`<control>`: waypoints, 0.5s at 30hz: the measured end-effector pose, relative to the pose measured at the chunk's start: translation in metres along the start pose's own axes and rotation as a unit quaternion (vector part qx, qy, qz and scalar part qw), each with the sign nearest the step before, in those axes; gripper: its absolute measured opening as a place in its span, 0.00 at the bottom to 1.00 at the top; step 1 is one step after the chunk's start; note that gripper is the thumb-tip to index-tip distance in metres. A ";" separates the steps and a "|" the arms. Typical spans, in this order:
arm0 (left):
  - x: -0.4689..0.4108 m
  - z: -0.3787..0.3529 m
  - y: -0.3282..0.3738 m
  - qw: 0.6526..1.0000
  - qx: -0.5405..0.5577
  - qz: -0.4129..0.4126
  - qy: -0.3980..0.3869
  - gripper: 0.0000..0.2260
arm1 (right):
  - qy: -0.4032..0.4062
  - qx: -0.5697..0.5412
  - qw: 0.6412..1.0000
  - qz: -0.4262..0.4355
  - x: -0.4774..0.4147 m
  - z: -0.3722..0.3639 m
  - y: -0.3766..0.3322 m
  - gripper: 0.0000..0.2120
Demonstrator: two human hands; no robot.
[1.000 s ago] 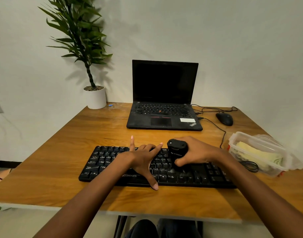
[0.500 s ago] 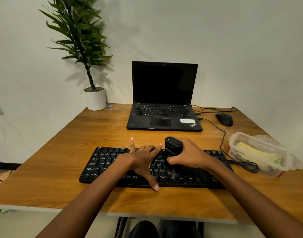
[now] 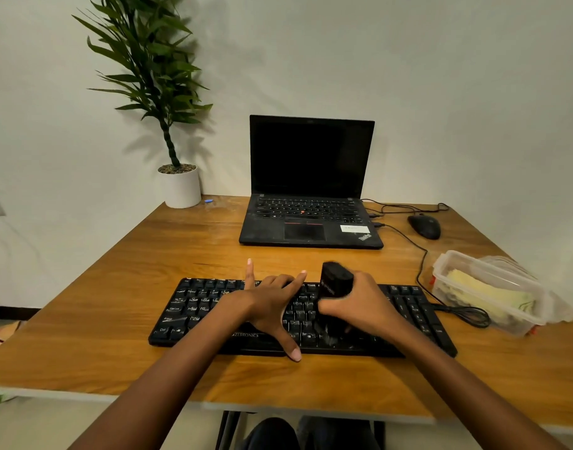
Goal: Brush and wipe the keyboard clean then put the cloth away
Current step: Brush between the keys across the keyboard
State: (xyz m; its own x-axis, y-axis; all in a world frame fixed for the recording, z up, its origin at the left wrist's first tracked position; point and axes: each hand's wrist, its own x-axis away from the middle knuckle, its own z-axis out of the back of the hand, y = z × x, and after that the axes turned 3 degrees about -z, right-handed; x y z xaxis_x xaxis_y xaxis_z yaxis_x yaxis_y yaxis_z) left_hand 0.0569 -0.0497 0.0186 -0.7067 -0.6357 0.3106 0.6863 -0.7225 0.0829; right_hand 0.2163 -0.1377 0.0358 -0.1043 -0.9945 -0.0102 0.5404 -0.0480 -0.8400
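Head view: left hand point(image 3: 272, 303) flat across keyboard point(image 3: 194, 306) to its near edge, right hand point(image 3: 359, 308) clasping brush point(image 3: 335, 282) mid-board.

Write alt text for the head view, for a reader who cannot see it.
A person's right hand holds a black brush on a black keyboard while the left hand lies spread on its keys. On the wooden table also stand an open laptop, a mouse, a potted plant and a clear tub holding a yellow cloth.
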 end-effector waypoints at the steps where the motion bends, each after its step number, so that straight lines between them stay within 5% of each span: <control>1: 0.000 0.000 0.000 1.000 0.001 0.001 0.000 0.59 | -0.025 0.004 1.000 -0.003 0.007 -0.001 0.000 0.08; 3: 0.000 0.001 0.000 1.000 0.000 0.004 -0.004 0.59 | -0.058 -0.001 0.998 -0.025 0.017 0.003 0.000 0.08; 9: 0.000 0.002 0.001 1.000 -0.006 0.005 -0.007 0.59 | 0.104 -0.054 0.992 -0.038 0.013 0.004 -0.004 0.09; 15: 0.002 0.002 0.001 1.000 -0.007 0.004 -0.009 0.59 | 0.023 0.009 0.997 -0.074 0.020 0.002 0.004 0.11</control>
State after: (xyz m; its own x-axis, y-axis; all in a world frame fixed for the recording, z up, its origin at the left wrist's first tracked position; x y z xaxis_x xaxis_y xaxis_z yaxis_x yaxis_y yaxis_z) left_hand 0.0570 -0.0509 0.0213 -0.6983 -0.6361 0.3283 0.6890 -0.7216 0.0673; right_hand 0.2184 -0.1580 0.0331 -0.2219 -0.9712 0.0870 0.5318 -0.1953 -0.8240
